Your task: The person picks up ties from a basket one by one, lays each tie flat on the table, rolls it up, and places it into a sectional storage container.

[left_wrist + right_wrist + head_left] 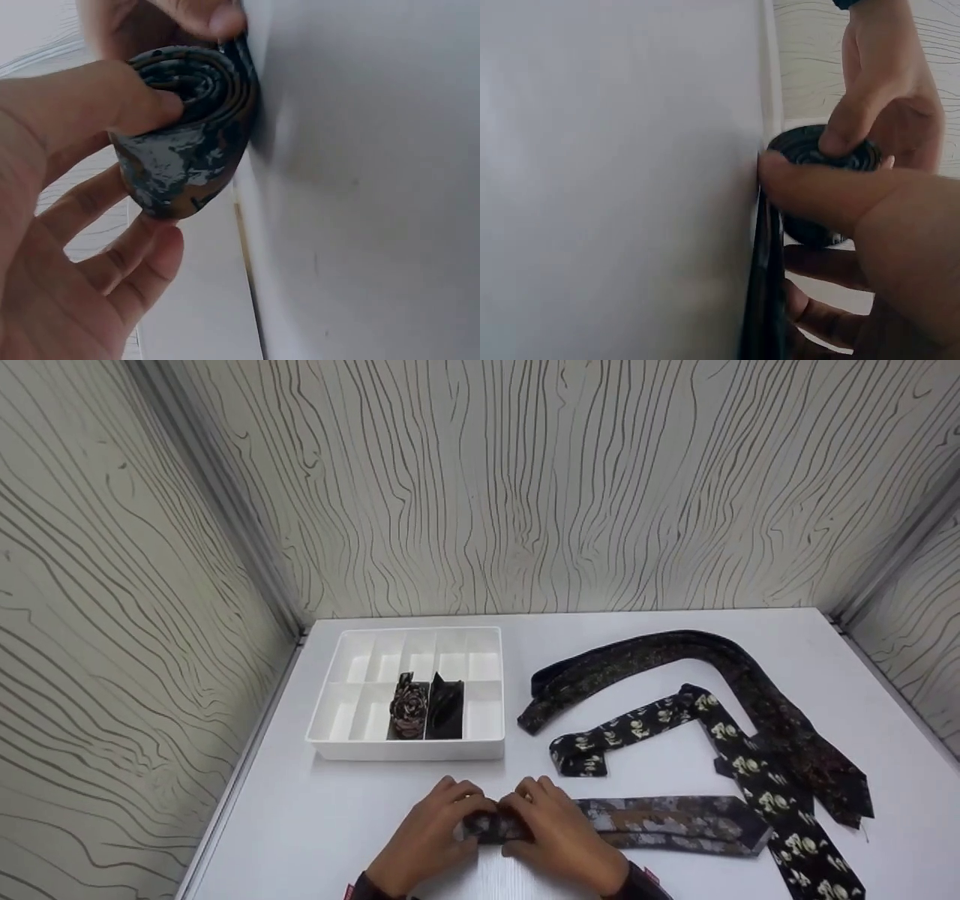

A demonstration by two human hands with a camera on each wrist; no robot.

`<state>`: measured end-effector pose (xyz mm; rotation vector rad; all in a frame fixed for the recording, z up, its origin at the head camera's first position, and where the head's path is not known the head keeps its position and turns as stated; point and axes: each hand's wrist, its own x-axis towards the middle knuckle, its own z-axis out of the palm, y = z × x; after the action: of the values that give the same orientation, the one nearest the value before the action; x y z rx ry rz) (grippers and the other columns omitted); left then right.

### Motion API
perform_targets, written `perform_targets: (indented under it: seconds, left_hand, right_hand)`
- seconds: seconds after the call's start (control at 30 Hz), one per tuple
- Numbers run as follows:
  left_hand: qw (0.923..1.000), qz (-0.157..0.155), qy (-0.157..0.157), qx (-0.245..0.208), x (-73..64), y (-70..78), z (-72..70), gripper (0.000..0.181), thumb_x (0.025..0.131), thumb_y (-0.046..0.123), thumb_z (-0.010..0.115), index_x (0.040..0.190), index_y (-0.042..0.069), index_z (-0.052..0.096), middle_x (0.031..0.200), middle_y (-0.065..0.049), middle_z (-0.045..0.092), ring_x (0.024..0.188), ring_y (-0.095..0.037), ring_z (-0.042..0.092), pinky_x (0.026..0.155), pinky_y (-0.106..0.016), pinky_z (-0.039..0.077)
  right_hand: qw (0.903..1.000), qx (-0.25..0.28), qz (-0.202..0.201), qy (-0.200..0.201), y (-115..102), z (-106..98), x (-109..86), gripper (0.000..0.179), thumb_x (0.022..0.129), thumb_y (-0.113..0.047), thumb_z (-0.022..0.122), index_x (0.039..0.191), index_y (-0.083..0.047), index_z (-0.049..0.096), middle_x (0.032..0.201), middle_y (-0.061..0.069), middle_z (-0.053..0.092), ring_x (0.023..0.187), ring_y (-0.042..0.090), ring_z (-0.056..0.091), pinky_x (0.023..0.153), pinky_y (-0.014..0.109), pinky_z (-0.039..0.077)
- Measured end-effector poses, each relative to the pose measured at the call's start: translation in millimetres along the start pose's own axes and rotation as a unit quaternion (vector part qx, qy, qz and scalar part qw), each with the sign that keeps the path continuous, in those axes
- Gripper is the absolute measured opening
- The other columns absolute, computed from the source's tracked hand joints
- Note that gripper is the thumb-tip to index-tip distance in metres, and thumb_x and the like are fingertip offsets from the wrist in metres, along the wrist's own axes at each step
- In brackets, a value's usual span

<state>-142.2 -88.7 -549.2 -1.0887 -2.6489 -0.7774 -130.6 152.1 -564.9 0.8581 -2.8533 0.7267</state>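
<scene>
A grey-and-brown floral necktie (667,823) lies partly rolled near the front of the table, its wide pointed end stretched out to the right. My left hand (429,834) holds the rolled part (169,169), with the thumb against the coil's edge in the left wrist view. Just right of the coil, my right hand (561,834) pinches the flat length of the same tie between thumb and fingers. In the right wrist view the unrolled strip (763,292) runs along the tabletop away from the coil.
Behind my hands stands a white divided tray (405,750). One compartment holds a rolled patterned tie (409,711), the adjoining one a dark folded item (447,706). To the right lie a black tie with pale flowers (772,802) and a dark patterned tie (787,727), overlapping.
</scene>
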Motion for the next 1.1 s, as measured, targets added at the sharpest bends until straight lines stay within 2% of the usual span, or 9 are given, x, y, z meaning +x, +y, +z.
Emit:
perform_targets:
  seconds: [0.2, 0.37, 0.43, 0.6, 0.73, 0.93, 1.1]
  left_hand:
    - [0.9997, -0.017, -0.001, -0.015, -1.6, -0.8, -5.2, 0.049, 0.073, 0.007, 0.087, 0.119, 0.023, 0.076, 0.117, 0.012, 0.072, 0.1, -0.008, 0.058, 0.087, -0.026, 0.056]
    - [0.9999, -0.006, -0.014, 0.005, 0.4, 3.6, -2.8, 0.04, 0.075, 0.009, 0.087, 0.112, 0.022, 0.079, 0.115, 0.012, 0.072, 0.1, -0.009, 0.056, 0.087, -0.025, 0.056]
    - [0.9999, 0.0, -0.008, 0.014, 1.3, 4.9, -1.1, 0.043, 0.076, 0.01, 0.088, 0.115, 0.022, 0.077, 0.115, 0.011, 0.072, 0.101, -0.009, 0.057, 0.089, -0.026, 0.056]
    - [0.9996, -0.006, 0.006, 0.026, 1.2, 6.1, 0.5, 0.049, 0.078, 0.015, 0.09, 0.123, 0.024, 0.073, 0.114, 0.011, 0.069, 0.101, -0.009, 0.06, 0.088, -0.026, 0.056]
    - [0.9996, -0.008, 0.001, 0.028, 0.4, 6.9, -1.3, 0.039, 0.079, 0.018, 0.091, 0.114, 0.026, 0.078, 0.107, 0.011, 0.068, 0.094, -0.007, 0.057, 0.08, -0.023, 0.054]
    - [0.9996, -0.005, -0.005, 0.027, 1.6, 8.7, 0.2, 0.048, 0.078, 0.022, 0.091, 0.122, 0.026, 0.074, 0.111, 0.011, 0.067, 0.099, -0.007, 0.058, 0.085, -0.024, 0.054]
    - [0.9994, -0.003, 0.002, 0.034, 0.3, 8.1, 0.1, 0.044, 0.074, 0.018, 0.093, 0.113, 0.028, 0.076, 0.106, 0.012, 0.066, 0.093, -0.006, 0.056, 0.078, -0.021, 0.051]
  right_hand:
    - [0.9996, -0.02, -0.018, 0.005, 5.9, -3.9, 3.1, 0.033, 0.086, -0.021, 0.083, 0.118, -0.022, 0.073, 0.107, -0.008, 0.063, 0.096, 0.01, 0.048, 0.084, 0.031, 0.045]
    - [0.9994, 0.009, -0.021, -0.024, 2.3, -6.1, 7.9, 0.053, 0.086, -0.039, 0.086, 0.132, -0.022, 0.067, 0.118, -0.006, 0.064, 0.105, 0.012, 0.054, 0.091, 0.036, 0.052]
    - [0.9993, 0.017, -0.025, -0.024, 0.3, -5.4, 10.2, 0.058, 0.085, -0.045, 0.086, 0.134, -0.021, 0.066, 0.12, -0.006, 0.066, 0.107, 0.012, 0.058, 0.093, 0.036, 0.055]
    - [0.9994, 0.031, -0.016, 0.0, -1.0, -2.5, 11.5, 0.043, 0.087, -0.028, 0.086, 0.125, -0.019, 0.069, 0.112, -0.005, 0.069, 0.102, 0.012, 0.062, 0.089, 0.035, 0.059]
    - [0.9984, 0.055, -0.01, -0.011, -1.2, -3.4, 10.6, 0.047, 0.086, -0.033, 0.087, 0.126, -0.02, 0.067, 0.109, -0.007, 0.063, 0.1, 0.008, 0.057, 0.085, 0.031, 0.057]
    - [0.9966, 0.078, 0.002, -0.028, 1.8, -4.9, 8.7, 0.037, 0.088, -0.033, 0.086, 0.117, -0.022, 0.066, 0.105, -0.009, 0.067, 0.098, 0.008, 0.063, 0.083, 0.031, 0.057]
    - [0.9948, 0.087, 0.02, -0.049, 1.7, -8.6, 6.2, 0.046, 0.085, -0.034, 0.087, 0.125, -0.025, 0.065, 0.103, -0.011, 0.066, 0.091, 0.004, 0.061, 0.077, 0.026, 0.053]
